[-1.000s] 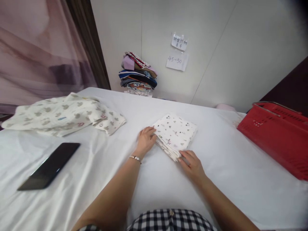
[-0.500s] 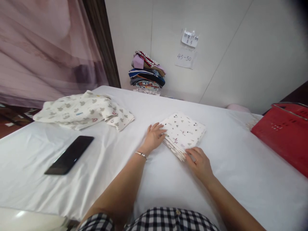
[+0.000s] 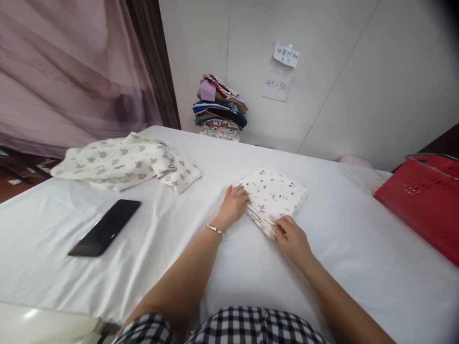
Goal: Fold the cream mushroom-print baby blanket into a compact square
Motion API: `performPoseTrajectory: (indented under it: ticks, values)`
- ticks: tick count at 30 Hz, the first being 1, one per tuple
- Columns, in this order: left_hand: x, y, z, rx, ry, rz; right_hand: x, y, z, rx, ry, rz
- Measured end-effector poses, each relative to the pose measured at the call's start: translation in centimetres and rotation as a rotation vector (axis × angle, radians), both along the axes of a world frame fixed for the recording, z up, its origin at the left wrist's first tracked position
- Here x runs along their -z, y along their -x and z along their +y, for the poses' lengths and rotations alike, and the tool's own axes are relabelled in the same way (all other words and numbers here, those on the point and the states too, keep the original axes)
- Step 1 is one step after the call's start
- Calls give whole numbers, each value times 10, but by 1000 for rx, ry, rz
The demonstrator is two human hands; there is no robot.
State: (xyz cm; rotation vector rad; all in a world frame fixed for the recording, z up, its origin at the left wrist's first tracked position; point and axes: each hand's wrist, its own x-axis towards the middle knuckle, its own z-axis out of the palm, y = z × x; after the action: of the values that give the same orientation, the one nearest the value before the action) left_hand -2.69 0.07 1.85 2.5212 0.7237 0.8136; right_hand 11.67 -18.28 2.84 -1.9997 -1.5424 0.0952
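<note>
Head view: folded white cloth (image 3: 274,191), small printed motifs, lay flat on the white-covered table (image 3: 340,267), between both hands and just beyond them. Right hand (image 3: 291,236) had thumb and forefinger clamped on its near corner. Left hand (image 3: 234,204) sat over its left corner, fingers bent and touching; from where I stood, couldn't tell whether the thumb closed underneath. Layered edge ran from one hand to the other, layers splayed a bit near the right one; rest of the cloth extended away from the grip.

Writing, on the wall (image 3: 376,86) past the grip: lower sheet (image 3: 275,88) read "45-50", handwritten. Upper sheet (image 3: 286,55) had handwritten Chinese characters starting 折叠; remainder too blurry for me.

Around the grip: dark flat device (image 3: 104,228) left of the left hand, well apart. Crumpled cloth (image 3: 122,162) with grey prints also left, farther forward. Fabric pile (image 3: 221,107) ahead of the left hand, at the table's far edge. Red basket (image 3: 423,200) well right of the right hand.
</note>
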Motion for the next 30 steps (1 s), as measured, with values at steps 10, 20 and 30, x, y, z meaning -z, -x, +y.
performPoseTrajectory:
  ticks: [10, 20, 30]
  values:
    - [-4, 3, -2, -27, -46, -75, 5, 0, -3, -56, -117, 148]
    - [5, 9, 4, 18, -13, -29, 5, 1, -6, -50, 15, 12]
    - [2, 15, 4, 84, 32, 5, 2, 1, 1, 24, 89, -11]
